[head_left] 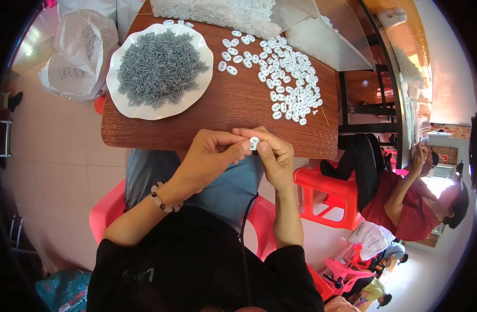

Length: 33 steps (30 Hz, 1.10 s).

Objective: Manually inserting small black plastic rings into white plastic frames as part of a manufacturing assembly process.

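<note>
Just off the table's near edge, my two hands meet around a small white oval plastic piece with dark holes (254, 141). My left hand (212, 158) is closed, its thumb and fingertips at the piece's left side. Pinching the right side is my right hand (275, 156), thumb in front and fingers behind. Whether a smaller part is between my left fingertips is hidden. Beyond my hands, many similar white pieces (295, 78) lie spread on the right of the table. At the left stands a scalloped white plate (204, 86) heaped with small grey, ridged, screw-like parts (158, 67).
The brown wooden table (228, 109) carries a pile of white parts (217, 13) and a translucent bin (327, 44) at its far side. An open plastic sack (77, 57) stands left. A red stool (327, 192) and a seated person in dark red (405, 208) are at the right.
</note>
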Tool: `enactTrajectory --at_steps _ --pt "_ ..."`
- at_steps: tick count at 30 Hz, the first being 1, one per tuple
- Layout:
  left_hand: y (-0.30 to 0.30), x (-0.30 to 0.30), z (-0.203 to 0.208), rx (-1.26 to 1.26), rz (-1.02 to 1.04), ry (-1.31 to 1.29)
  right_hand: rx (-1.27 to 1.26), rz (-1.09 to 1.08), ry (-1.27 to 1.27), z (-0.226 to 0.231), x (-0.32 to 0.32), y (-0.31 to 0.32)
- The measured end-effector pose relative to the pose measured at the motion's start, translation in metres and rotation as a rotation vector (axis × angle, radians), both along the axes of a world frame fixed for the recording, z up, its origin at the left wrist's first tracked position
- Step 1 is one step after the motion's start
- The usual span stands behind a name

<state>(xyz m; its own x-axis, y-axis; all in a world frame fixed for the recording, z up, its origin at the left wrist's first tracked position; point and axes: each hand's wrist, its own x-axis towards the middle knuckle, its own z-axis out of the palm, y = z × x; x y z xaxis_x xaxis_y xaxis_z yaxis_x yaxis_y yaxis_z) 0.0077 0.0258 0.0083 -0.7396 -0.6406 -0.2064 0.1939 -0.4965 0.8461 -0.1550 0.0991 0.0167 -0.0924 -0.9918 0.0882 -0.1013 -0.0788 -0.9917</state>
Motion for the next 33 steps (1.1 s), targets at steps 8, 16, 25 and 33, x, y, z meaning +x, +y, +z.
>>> enactTrajectory --at_steps 8,16,25,33 --pt "-0.002 -0.001 0.002 0.089 -0.013 -0.008 0.008 -0.137 0.004 0.011 0.006 0.000" --pt "-0.009 0.006 -0.005 0.204 -0.063 0.062 -0.338 -0.444 0.618 0.090 -0.047 -0.041" --pt "-0.011 0.002 0.001 0.264 -0.072 0.091 -0.272 -0.860 1.359 0.152 -0.175 -0.133" --pt "-0.013 0.001 -0.004 0.268 -0.092 0.088 -0.252 -0.458 0.958 0.069 -0.102 -0.089"
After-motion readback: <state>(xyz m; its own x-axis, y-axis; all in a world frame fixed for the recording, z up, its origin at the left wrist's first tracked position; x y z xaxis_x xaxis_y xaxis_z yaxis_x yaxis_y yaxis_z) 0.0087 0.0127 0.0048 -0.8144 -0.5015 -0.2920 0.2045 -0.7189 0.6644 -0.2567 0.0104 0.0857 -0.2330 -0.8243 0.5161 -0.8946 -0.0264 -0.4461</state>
